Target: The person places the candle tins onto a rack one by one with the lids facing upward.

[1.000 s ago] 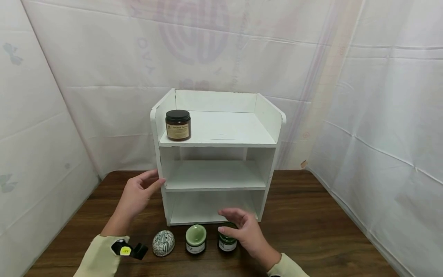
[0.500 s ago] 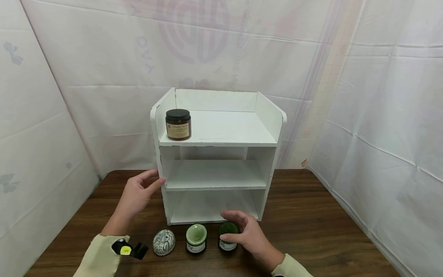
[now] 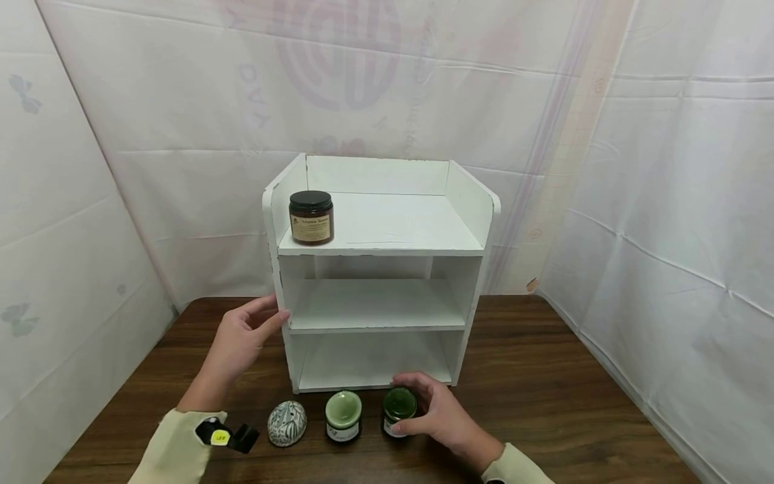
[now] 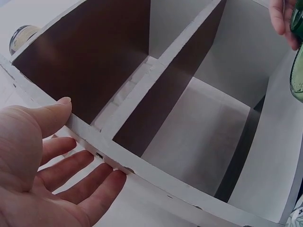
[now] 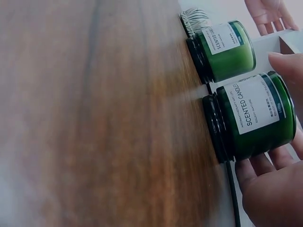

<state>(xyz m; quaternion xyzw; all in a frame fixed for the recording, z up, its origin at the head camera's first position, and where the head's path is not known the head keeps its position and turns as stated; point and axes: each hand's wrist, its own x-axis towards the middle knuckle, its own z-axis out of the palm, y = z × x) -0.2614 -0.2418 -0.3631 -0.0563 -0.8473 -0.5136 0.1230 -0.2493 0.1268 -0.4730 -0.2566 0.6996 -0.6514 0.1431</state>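
Your right hand (image 3: 444,417) is wrapped around the dark green candle jar (image 3: 399,411), fingers curled on its side, on the desk (image 3: 544,403) just in front of the white shelf unit (image 3: 381,269), right of center. Your palm hides the jar's right side in the head view; in the wrist view the label reads "SCENTED CANDLE", small print illegible. Your left hand (image 3: 242,336) lies flat and relaxed on the unit's left side panel, thumb on the front edge, holding nothing. The light green candle jar (image 3: 342,415) stands just left of the held one, not touching. The patterned egg-shaped piece (image 3: 287,423) is further left. The brown jar (image 3: 311,217) stands on the unit's top shelf, left corner; label unreadable.
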